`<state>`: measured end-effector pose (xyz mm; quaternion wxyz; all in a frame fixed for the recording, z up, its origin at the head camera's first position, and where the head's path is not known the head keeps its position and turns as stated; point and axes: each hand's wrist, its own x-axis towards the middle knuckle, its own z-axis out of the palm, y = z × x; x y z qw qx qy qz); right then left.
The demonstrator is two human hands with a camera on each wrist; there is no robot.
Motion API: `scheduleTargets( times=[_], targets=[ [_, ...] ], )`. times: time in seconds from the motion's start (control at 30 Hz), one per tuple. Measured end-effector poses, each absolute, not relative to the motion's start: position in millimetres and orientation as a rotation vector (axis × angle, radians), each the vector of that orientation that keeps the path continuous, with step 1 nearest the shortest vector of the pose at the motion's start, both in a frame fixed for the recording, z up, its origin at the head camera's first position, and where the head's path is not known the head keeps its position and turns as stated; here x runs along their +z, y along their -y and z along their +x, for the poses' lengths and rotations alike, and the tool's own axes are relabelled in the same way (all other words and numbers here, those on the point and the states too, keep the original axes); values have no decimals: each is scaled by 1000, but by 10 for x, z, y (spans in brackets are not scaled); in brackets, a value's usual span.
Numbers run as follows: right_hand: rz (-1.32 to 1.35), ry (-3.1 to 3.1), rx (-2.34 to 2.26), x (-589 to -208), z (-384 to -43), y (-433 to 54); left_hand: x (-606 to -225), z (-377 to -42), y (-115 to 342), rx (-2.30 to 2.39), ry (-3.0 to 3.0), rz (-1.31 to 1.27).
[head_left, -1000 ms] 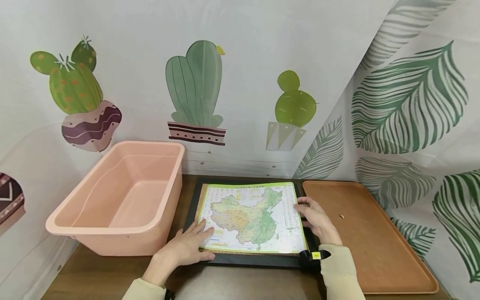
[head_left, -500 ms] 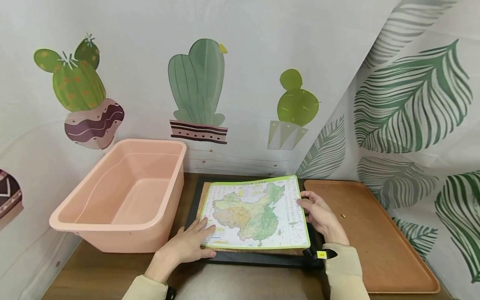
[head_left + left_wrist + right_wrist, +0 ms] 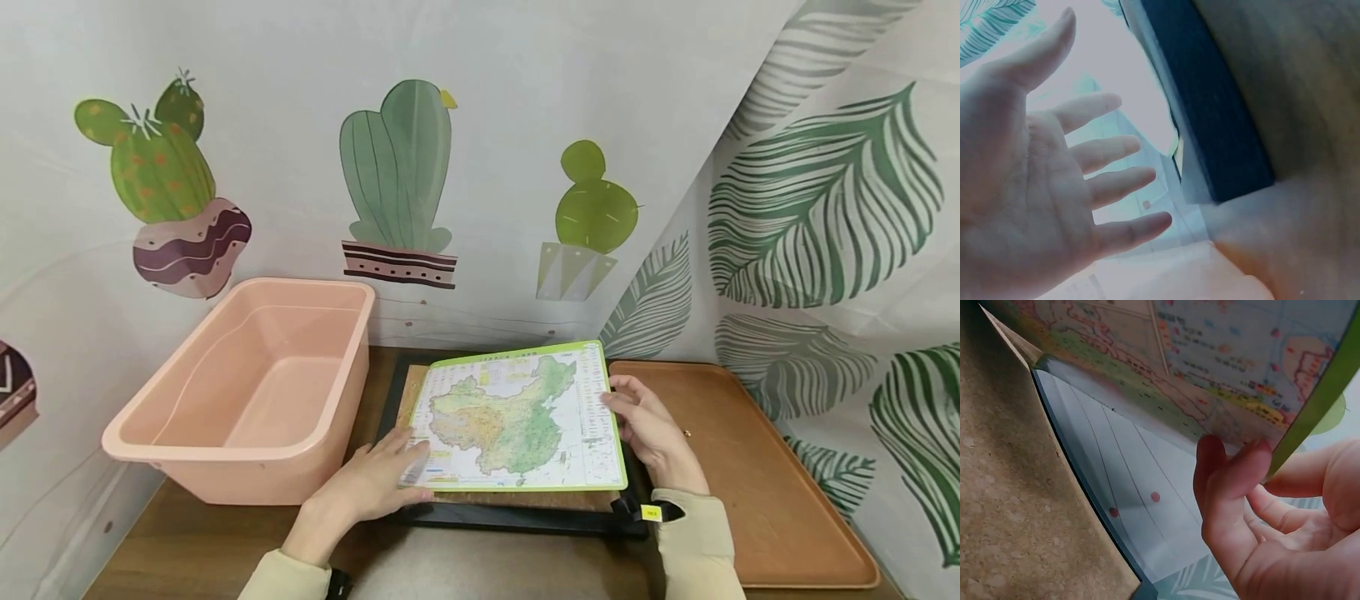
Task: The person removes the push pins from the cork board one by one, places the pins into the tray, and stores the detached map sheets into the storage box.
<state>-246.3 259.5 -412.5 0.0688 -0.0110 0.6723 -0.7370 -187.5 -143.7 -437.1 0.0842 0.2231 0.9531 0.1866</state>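
Observation:
A map sheet (image 3: 510, 417) with a green border lies over a black-framed cork board (image 3: 540, 502), its right side raised and its left side low. My right hand (image 3: 658, 437) pinches the map's right edge between thumb and fingers. From the right wrist view, the underside of the map (image 3: 1185, 369) is printed too, and bare cork (image 3: 1035, 487) shows below it. At the board's left side is my left hand (image 3: 367, 483), fingers straight and spread, fingertips over the map's lower left corner. The left wrist view shows its palm beside the black frame (image 3: 1216, 112).
A pink plastic tub (image 3: 240, 400) stands to the left of the board. On the right lies a brown tray (image 3: 750, 500), partly behind my right forearm. A cloth printed with cacti and leaves (image 3: 495, 150) hangs behind the wooden table (image 3: 225, 533).
The map's right side has risen off the cork board and shifted right with my right hand, baring more cork along the front. My left hand has stayed near the lower left corner.

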Motion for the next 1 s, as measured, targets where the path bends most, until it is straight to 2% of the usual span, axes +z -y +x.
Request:
scheduleTargets(
  times=[0.7, 1.0],
  targets=[
    [-72, -1957, -2364, -3993, -2372, -2740, -3959, -1733, 1590, 664, -2951, 723],
    [-145, -1930, -2436, -3906, -2310, -2745, -3733, -1537, 1627, 658, -3025, 676]
  ],
)
